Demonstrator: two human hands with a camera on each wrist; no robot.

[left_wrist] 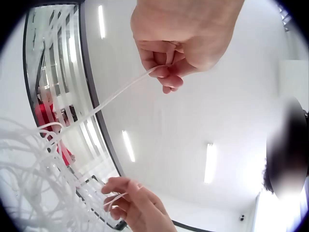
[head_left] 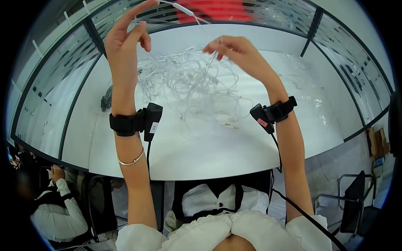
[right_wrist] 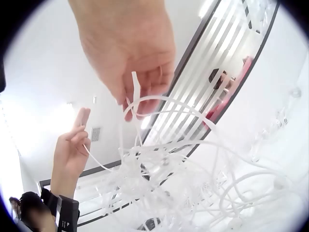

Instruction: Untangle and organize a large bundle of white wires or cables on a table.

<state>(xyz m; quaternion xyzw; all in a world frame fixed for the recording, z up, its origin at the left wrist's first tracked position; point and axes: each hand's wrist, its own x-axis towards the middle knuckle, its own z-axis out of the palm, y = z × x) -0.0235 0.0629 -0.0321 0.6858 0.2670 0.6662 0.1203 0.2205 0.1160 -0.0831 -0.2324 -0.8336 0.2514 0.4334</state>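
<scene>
A loose tangle of thin white cables (head_left: 188,81) lies on the white table (head_left: 209,154). My left hand (head_left: 125,42) is raised over the tangle's left side and pinches a white cable (left_wrist: 123,89) between thumb and fingertips. From there the cable runs taut down to the pile in the left wrist view. Lower and to the right, my right hand (head_left: 240,50) holds a strand of white cable (right_wrist: 136,92) in its curled fingers, close above the heap. A thicker white sleeve (head_left: 183,9) on a cable shows beside the left fingertips.
Small metal plug ends (head_left: 230,126) lie at the tangle's near side. A dark bundle (head_left: 107,100) sits at the table's left, clear plastic (head_left: 312,96) at the right. A black-framed glass partition (head_left: 98,37) surrounds the back. Another person (head_left: 63,209) sits lower left; a chair (head_left: 354,205) stands right.
</scene>
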